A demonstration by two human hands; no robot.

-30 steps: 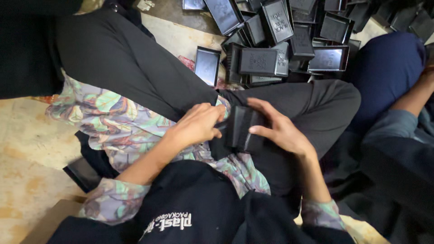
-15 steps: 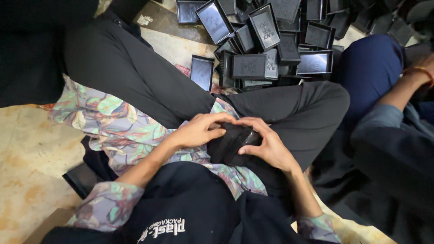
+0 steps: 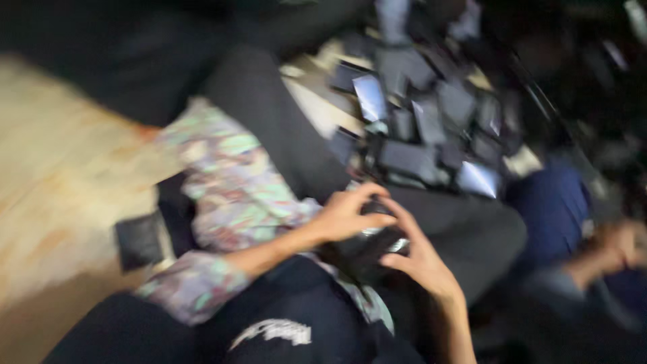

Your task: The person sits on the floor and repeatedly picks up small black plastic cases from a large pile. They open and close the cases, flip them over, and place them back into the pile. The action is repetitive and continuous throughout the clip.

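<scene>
Seated worker handling a small black rectangular plastic case (image 3: 373,236) over the lap; the view is heavily blurred by head motion. The left hand (image 3: 344,216) is curling over the top of the case, its fingers bent and closed against the upper edge. The right hand (image 3: 421,259) is cupping the case from below and from the side, fingers wrapped round the lower end, where a pale glint is showing. Both hands are therefore clamping the same piece, which is resting between them just above the dark trouser leg (image 3: 465,229) and the patterned floral cloth (image 3: 229,189). Whether the case is open or closed cannot be told.

Beyond the knees, a heap of similar flat black trays with glossy faces (image 3: 418,128) is lying on the pale worn floor (image 3: 60,175). A second person's hand (image 3: 623,246) is showing at the right edge, well apart.

For good handling, judged from this grip: the piece is probably being pressed or fitted, so opposing thumbs should be bearing evenly on both ends, and the case should be kept square to avoid twisting a thin wall.
</scene>
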